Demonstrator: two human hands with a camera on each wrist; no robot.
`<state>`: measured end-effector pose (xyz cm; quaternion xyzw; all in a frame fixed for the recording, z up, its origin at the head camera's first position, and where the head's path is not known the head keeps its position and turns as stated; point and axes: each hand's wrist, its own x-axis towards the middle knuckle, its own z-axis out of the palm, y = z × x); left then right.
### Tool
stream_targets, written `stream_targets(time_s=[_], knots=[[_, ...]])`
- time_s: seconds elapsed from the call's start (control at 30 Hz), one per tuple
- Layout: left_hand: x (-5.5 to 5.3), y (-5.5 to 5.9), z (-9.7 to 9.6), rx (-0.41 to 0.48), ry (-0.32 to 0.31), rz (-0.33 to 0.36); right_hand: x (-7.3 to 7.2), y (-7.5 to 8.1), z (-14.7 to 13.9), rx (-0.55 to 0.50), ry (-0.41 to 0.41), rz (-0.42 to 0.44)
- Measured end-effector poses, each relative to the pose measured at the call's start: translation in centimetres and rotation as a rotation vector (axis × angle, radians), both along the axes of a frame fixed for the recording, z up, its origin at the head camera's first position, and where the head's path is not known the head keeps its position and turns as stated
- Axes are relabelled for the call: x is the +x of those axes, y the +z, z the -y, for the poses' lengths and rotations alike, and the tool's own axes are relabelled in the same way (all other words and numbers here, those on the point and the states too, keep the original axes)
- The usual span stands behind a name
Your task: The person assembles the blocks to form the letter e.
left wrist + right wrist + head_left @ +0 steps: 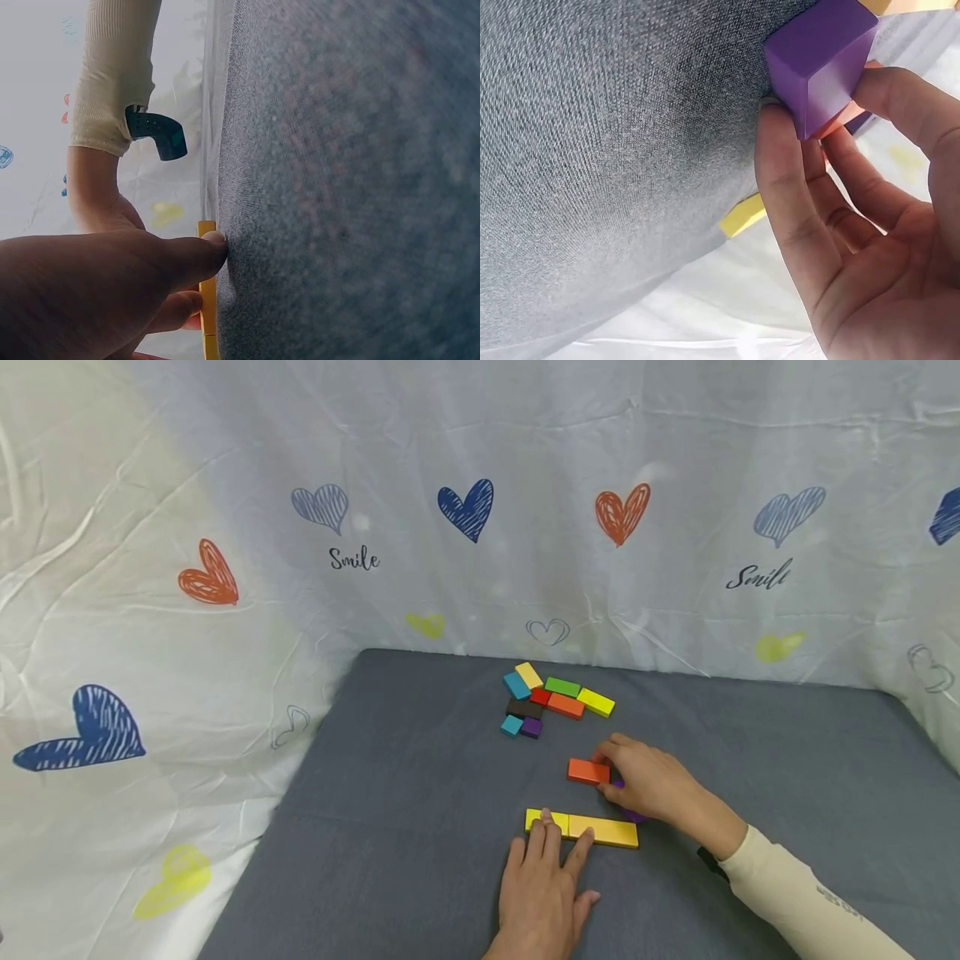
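My left hand [542, 893] rests beside a row of two blocks, a yellow block [557, 828] and a longer amber block [611, 832]; its extended fingers touch them. In the left wrist view the amber block [208, 285] stands past the thumb. My right hand [654, 781] pinches the right end of an orange block [585, 771] on the cloth, behind the row. A purple block [821, 64] sits within the reach of the same hand, close to its thumb and a fingertip. The head view hides most of that purple block under the hand.
Farther back lies a loose cluster of blocks: a green block [562, 687], a yellow block [597, 702], a dark brown block [522, 708], a second orange block [566, 706] and several others. A grey cloth [390, 793] covers the table, with white printed curtains [540, 427] around it.
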<state>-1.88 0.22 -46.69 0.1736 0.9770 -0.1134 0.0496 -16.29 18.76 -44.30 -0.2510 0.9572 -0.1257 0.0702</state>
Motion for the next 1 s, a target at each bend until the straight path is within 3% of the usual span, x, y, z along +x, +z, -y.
stream_targets(time_s=[0.37, 0.6, 1.0], knots=[[0.0, -0.1, 0.1, 0.009, -0.002, -0.007, 0.1, -0.3, 0.0, -0.003, -0.010, 0.002], [-0.2, -0.1, 0.0, 0.022, 0.002, 0.025, 0.2, -0.1, -0.1, -0.014, -0.016, 0.010], [0.0, -0.1, 0.1, 0.023, -0.002, -0.014, -0.1, 0.7, -1.9, -0.148, -0.035, 0.026]])
